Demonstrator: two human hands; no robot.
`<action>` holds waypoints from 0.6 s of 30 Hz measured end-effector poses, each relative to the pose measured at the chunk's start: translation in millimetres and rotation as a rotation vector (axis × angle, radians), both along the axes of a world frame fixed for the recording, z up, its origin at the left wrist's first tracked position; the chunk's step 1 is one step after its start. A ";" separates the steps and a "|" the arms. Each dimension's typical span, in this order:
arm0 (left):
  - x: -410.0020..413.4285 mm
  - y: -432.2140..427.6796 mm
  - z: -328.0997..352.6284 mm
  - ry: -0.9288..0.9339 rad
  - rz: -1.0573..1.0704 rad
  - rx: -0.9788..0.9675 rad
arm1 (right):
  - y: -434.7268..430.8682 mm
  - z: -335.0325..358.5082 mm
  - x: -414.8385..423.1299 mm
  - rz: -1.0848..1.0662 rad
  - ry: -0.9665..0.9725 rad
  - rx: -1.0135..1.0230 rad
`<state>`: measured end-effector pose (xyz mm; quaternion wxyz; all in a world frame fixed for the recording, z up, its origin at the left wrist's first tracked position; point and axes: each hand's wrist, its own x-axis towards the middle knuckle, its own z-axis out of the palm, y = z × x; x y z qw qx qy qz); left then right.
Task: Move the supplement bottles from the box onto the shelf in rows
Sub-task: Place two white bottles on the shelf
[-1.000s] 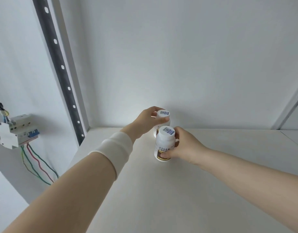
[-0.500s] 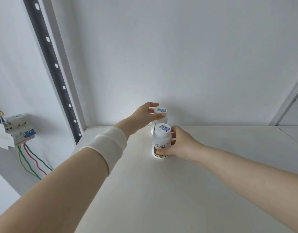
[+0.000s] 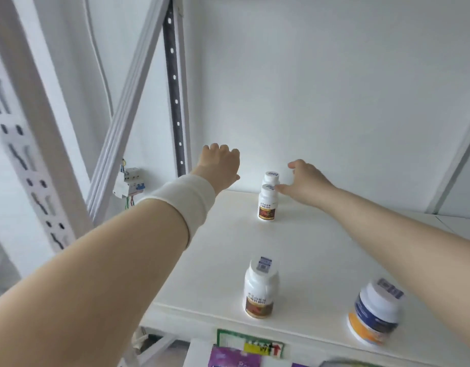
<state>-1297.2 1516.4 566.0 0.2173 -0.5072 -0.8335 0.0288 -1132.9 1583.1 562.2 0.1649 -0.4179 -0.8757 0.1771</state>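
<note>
White shelf (image 3: 321,260): 2 bottles (image 3: 267,205) far back. L hand (image 3: 220,165) curled loose, empty; R hand (image 3: 306,182) spread just beside them. Placing looks done imo, next = fetch more.

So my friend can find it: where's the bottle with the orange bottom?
Look at the white shelf. Near its front edge, on the right, stands the orange bottle. The brown-labelled bottle beside it looks slimmer; only this one is blue over orange.
</note>
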 end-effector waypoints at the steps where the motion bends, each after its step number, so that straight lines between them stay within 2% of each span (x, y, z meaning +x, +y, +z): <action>1: 10.7 -19.3 3.8 0.045 0.017 0.002 | -13.3 3.1 6.7 0.025 -0.055 0.111; 3: 33.6 -58.2 8.3 0.112 0.050 -0.004 | -42.7 6.8 22.3 0.089 -0.148 0.307; 5: 55.2 -94.5 12.6 0.157 0.078 -0.012 | -72.2 7.4 35.4 0.137 -0.191 0.413; 8: 80.6 -148.0 13.8 0.194 0.111 -0.025 | -117.8 4.6 46.1 0.188 -0.227 0.470; 12: 100.3 -220.0 5.1 0.259 0.136 -0.145 | -177.8 -3.2 48.7 0.267 -0.241 0.548; 18: 86.1 -330.2 -18.3 0.223 0.238 -0.209 | -265.1 -30.8 24.0 0.444 -0.305 0.613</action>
